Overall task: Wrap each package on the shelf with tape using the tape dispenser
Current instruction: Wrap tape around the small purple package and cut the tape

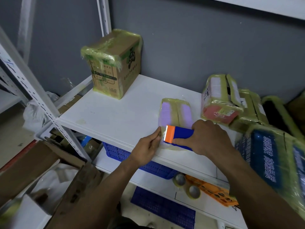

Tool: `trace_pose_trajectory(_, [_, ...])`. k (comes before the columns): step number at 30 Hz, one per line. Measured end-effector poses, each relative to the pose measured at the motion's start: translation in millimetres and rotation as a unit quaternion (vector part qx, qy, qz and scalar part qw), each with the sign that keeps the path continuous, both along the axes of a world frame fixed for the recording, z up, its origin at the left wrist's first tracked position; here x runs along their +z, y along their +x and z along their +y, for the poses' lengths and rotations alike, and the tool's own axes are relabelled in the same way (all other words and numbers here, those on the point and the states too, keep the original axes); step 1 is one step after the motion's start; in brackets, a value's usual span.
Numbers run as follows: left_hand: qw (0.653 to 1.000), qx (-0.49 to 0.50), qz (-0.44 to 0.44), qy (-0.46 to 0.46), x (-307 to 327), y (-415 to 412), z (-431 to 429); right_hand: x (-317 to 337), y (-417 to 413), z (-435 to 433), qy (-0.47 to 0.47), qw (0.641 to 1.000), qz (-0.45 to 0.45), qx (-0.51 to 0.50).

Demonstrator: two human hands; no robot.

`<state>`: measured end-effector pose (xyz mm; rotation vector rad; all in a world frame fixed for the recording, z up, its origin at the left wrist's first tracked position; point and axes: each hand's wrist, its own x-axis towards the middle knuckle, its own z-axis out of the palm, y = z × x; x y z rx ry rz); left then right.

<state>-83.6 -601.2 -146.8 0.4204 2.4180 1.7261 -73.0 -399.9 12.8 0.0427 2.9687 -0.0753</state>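
The flat pink package (175, 111) lies near the front edge of the white shelf (115, 113), already banded lengthwise with yellowish tape. The right hand (209, 138) has its grip curled round the blue and orange tape dispenser (179, 135), which rests on the package's near end. The left hand (148, 146) pinches the tape end (163, 135) at the toothed edge. I judge this one nearly finished. The cardboard box (113, 63) at the back left, the cluster of packages (221, 100) on the right and the blue package (270, 156) all look wrapped. Behind stands a grey wall (198, 38); spare tape rolls (194, 191) sit on the shelf below.
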Motion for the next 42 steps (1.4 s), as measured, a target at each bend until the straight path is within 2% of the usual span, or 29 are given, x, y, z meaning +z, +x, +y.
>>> trace_pose_trajectory(7, [0.994,-0.1,0.024,-0.025,5,6,15,-3,-2,11,-0.013,1.0,0.008,-0.004])
trace_pose_trajectory(9, [0.995,-0.091,0.036,-0.034,-1,7,10,-5,-2,12,-0.022,1.0,0.01,-0.001])
trace_pose_trajectory(12, [0.997,-0.019,0.063,-0.031,-2,2,-3,-8,1,17,-0.045,0.999,0.009,-0.006])
trace_pose_trajectory(15, [0.987,-0.005,0.151,-0.06,11,-21,-8,-8,1,26,-0.057,0.998,0.01,-0.007])
trace_pose_trajectory(19, [0.957,-0.09,0.247,-0.123,18,-48,-2,-10,3,32,-0.06,0.998,0.011,-0.008])
trace_pose_trajectory(24, [0.957,-0.05,0.245,-0.145,18,-48,4,-12,6,39,-0.08,0.997,0.008,-0.023])
trace_pose_trajectory(32, [0.96,-0.043,0.237,-0.145,22,-46,9,5,12,44,-0.102,0.995,0.005,-0.015])
trace_pose_trajectory(42, [0.956,-0.045,0.253,-0.14,24,-22,-4,26,26,51,-0.036,0.999,-0.041,0.008])
